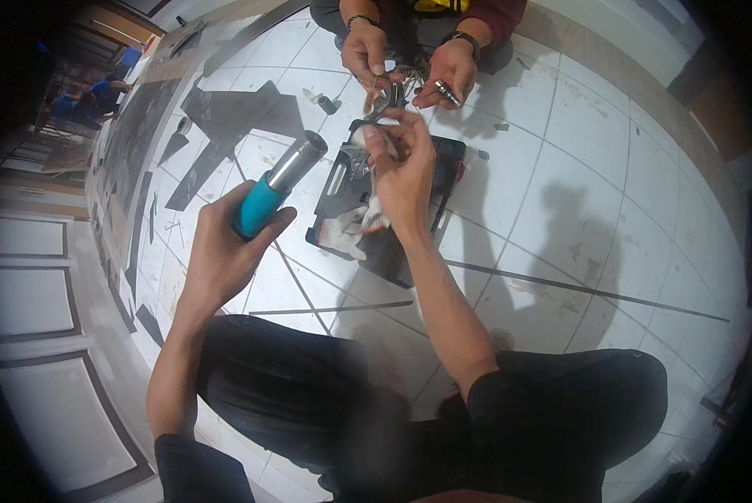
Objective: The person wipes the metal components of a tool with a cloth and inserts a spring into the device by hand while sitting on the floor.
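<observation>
In my left hand [238,230] is a teal cylindrical tool part [260,205], with a bare metal tube [296,163] sticking out of its upper end. My right hand [403,163] is closed on a white rag [374,205], which hangs down over the black plastic case [330,194]. Just past my right fingertips, a shiny curved metal piece [384,102] sits by a co-worker's hand [366,54]; whether my fingers touch it I cannot tell. The co-worker's other hand [453,71] carries a small metal cylindrical part [447,92] on its open palm.
A small grey cylindrical piece [327,105] stands on the tiled floor [510,210] beyond the case. Dark flat sheets [246,113] lie to the left. A long thin strip [577,289] crosses the floor on the right. Another person [91,101] is far left.
</observation>
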{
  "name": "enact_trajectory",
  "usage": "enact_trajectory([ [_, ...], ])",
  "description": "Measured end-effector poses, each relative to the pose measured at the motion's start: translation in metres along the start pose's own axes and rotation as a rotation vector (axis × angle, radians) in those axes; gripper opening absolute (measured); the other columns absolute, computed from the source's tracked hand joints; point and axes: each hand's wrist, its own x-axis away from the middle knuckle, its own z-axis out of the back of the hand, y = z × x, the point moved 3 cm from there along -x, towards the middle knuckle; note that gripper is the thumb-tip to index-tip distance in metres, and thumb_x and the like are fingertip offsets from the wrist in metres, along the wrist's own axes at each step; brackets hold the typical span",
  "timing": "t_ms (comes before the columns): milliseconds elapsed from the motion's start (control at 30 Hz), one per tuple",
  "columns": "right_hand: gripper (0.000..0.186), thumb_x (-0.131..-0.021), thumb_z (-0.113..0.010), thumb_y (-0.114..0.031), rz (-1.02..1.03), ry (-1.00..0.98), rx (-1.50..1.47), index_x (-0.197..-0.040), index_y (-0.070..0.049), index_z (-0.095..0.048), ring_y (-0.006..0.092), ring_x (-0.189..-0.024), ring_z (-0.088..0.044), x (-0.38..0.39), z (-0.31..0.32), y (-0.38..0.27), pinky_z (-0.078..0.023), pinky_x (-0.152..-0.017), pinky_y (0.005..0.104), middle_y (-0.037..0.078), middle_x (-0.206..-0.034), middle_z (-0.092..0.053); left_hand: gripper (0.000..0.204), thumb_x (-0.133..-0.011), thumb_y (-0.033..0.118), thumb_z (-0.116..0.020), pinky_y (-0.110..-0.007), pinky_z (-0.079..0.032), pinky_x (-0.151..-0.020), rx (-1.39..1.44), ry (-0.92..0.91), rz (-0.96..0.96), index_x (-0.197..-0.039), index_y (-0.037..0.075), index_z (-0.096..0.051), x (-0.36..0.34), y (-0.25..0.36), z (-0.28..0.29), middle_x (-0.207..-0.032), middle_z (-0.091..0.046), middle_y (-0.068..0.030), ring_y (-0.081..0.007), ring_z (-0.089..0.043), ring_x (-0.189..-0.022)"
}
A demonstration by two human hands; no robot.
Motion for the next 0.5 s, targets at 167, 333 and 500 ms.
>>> enact_trajectory([
  [167, 0.033, -0.093, -0.068, -0.008, 0.285, 0.111, 0.213, -0.126, -0.003, -0.064, 0.0221, -0.099, -0.066, -0.029, 0.007, 0.014, -0.054, -0.082, 0.0352, 0.013, -0.106, -0.066, 0.03, -0.089, 0.022, -0.079, -0.035, -0.046, -0.063, -0.039, -0.028, -0.014, -0.102, -0.003, -0.068, -0.001, -0.002, 0.001, -0.068, -0.058, -0.0119, -0.0169, -0.052, -0.063],
  [333, 0.026, -0.09, -0.068, -0.002, 0.644, 0.124, 0.364, -0.115, -0.003, -0.073, 0.0262, -0.097, -0.07, -0.044, 0.012, 0.003, -0.054, -0.082, 0.0338, 0.013, -0.105, -0.07, 0.031, -0.089, 0.024, -0.079, -0.036, -0.045, -0.063, -0.066, -0.075, 0.022, -0.101, -0.003, -0.068, -0.002, -0.001, 0.0, -0.066, -0.057, -0.0124, -0.0189, -0.052, -0.061],
  [500, 0.014, -0.091, -0.071, -0.002, 0.647, 0.142, 0.355, -0.103, 0.003, -0.075, 0.0227, -0.097, -0.067, -0.032, 0.018, -0.016, -0.052, -0.083, 0.0323, 0.012, -0.1, -0.07, 0.031, -0.088, 0.024, -0.079, -0.038, -0.046, -0.062, -0.058, -0.056, -0.015, -0.1, -0.002, -0.068, -0.002, -0.005, -0.001, -0.066, -0.057, -0.0132, -0.0205, -0.053, -0.061],
])
